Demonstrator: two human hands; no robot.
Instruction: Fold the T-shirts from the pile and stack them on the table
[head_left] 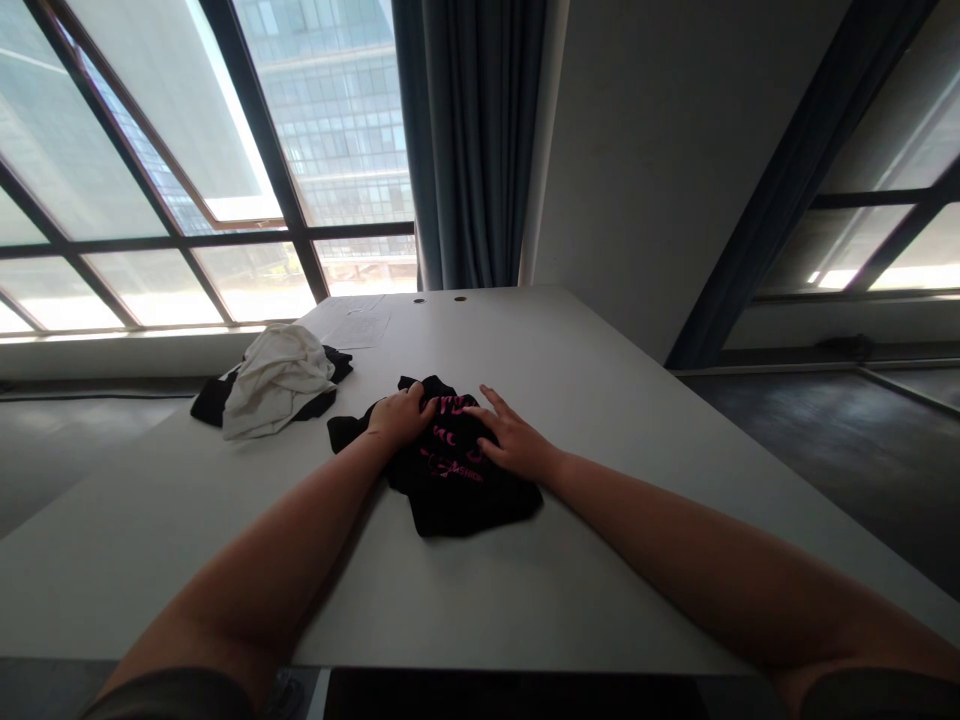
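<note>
A crumpled black T-shirt (472, 505) with pink lettering lies bunched on the white table (480, 610) in front of me. My left hand (400, 415) is on its upper left part, fingers bent and closed on the fabric, with some fingertips hidden. On the shirt's right side rests my right hand (517, 442), its fingers spread apart and touching the cloth from above. A dark fold of the shirt sticks out to the left, beside my left wrist.
Left of the shirt, a white garment (277, 380) lies heaped over black cloth (212, 402) near the table's left edge. A thin sheet (358, 326) lies toward the far end, near two round cable holes. Beyond are a blue curtain (472, 150) and windows.
</note>
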